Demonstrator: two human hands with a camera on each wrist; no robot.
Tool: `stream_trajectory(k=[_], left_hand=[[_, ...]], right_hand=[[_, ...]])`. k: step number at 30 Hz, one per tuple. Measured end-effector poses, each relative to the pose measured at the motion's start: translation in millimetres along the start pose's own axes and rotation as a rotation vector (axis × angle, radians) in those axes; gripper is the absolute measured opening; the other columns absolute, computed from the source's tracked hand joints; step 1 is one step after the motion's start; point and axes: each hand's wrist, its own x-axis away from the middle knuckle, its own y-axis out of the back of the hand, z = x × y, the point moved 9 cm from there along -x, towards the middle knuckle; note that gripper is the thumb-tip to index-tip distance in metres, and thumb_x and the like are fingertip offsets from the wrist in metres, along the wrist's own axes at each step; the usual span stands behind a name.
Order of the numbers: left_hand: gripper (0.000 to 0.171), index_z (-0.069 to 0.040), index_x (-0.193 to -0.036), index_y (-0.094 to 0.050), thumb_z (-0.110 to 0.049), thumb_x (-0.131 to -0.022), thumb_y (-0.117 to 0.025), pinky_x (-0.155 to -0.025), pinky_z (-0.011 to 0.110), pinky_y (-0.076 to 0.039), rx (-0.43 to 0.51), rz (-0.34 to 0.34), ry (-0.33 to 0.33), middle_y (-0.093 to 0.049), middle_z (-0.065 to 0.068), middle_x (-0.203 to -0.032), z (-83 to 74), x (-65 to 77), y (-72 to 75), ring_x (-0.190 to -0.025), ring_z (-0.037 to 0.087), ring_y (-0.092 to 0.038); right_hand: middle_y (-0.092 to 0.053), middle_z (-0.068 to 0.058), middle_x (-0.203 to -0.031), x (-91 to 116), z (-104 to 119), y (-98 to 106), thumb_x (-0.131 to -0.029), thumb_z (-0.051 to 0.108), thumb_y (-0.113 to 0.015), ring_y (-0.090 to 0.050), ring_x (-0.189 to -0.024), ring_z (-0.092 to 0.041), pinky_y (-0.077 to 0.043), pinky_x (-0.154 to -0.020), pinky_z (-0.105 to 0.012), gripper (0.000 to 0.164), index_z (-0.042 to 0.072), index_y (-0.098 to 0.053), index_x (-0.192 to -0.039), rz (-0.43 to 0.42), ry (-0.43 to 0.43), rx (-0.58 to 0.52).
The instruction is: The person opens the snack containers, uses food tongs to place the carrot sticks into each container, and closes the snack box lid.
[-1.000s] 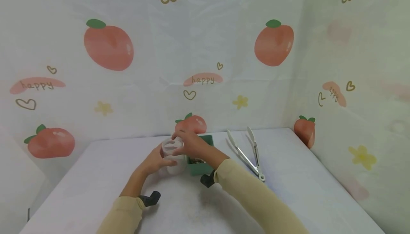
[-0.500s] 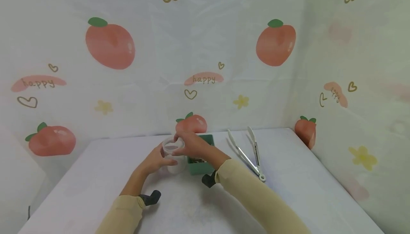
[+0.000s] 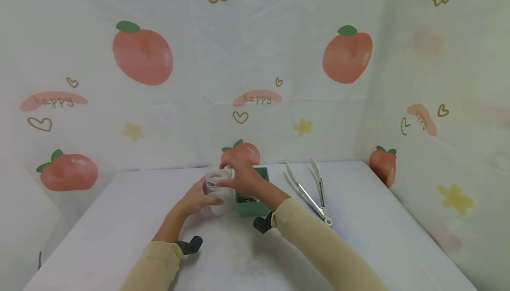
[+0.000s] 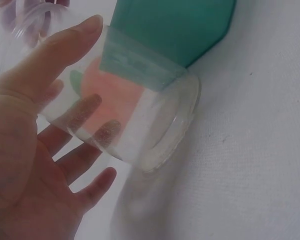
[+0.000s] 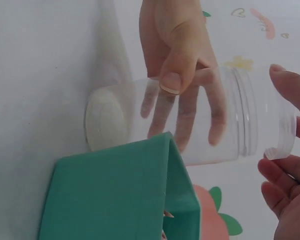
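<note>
My left hand [image 3: 196,199] grips a clear plastic jar [image 3: 224,205] that stands upright on the table, thumb on one side and fingers on the other. Through the jar's wall those fingers show in the right wrist view. A clear lid [image 5: 287,134] is pinched at its rim by my right hand [image 3: 245,178]. It sits just above the threaded neck [image 5: 244,112], with a narrow gap between them. Close beside the jar is a green box [image 3: 253,210] with small brownish pieces inside, partly hidden under my right forearm.
To the right of the box lie metal tongs [image 3: 319,207] with whitish tips, their arms spread. A white cloth covers the table [image 3: 358,233]. Behind it hangs a fruit-patterned backdrop [image 3: 191,127].
My right hand has raised the lid slightly from the jar's mouth. The left hand keeps its hold on the jar, and the head view has shifted slightly.
</note>
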Motion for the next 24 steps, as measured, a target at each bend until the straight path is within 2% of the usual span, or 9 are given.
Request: stream_trajectory(k=[9,14,19,24], left_hand=[[0.079,-0.008,-0.143,-0.036,-0.012,-0.078,-0.081,-0.101,0.055,-0.039,0.029,0.014,-0.031,-0.052,0.014,-0.134,-0.8,-0.6,-0.8,-0.121,0.032,-0.049],[0.086,-0.005,-0.147,-0.031,-0.009,-0.077,-0.081,-0.102,0.057,-0.037,0.042,0.014,-0.04,-0.051,0.017,-0.136,0.1,-2.2,-2.9,-0.123,0.035,-0.048],[0.086,-0.003,-0.147,-0.03,-0.008,-0.078,-0.08,-0.102,0.056,-0.037,0.041,0.018,-0.068,-0.053,0.018,-0.136,-3.4,-2.4,-3.6,-0.125,0.036,-0.049],[0.081,-0.008,-0.143,-0.035,-0.009,-0.077,-0.081,-0.102,0.055,-0.039,0.064,0.016,-0.065,-0.053,0.016,-0.137,-3.0,-1.7,-4.1,-0.126,0.035,-0.049]], right_hand=[[-0.063,-0.004,-0.111,8,1,16,-0.08,0.035,-0.081,-0.055,-0.101,-0.018,-0.05,-0.083,-0.033,0.047,0.01,-0.063,-0.114,-0.061,0.018,0.033],[-0.062,-0.005,-0.114,15,0,24,-0.08,0.032,-0.082,-0.054,-0.107,-0.022,-0.049,-0.089,-0.038,0.046,0.009,-0.062,-0.115,-0.083,0.035,0.002],[-0.062,0.001,-0.109,23,0,32,-0.078,0.031,-0.083,-0.054,-0.106,-0.015,-0.049,-0.088,-0.035,0.043,0.011,-0.063,-0.111,-0.12,0.067,-0.004],[-0.061,0.004,-0.105,34,-4,36,-0.078,0.031,-0.083,-0.055,-0.099,-0.013,-0.051,-0.084,-0.033,0.04,0.013,-0.062,-0.107,-0.122,0.086,0.007]])
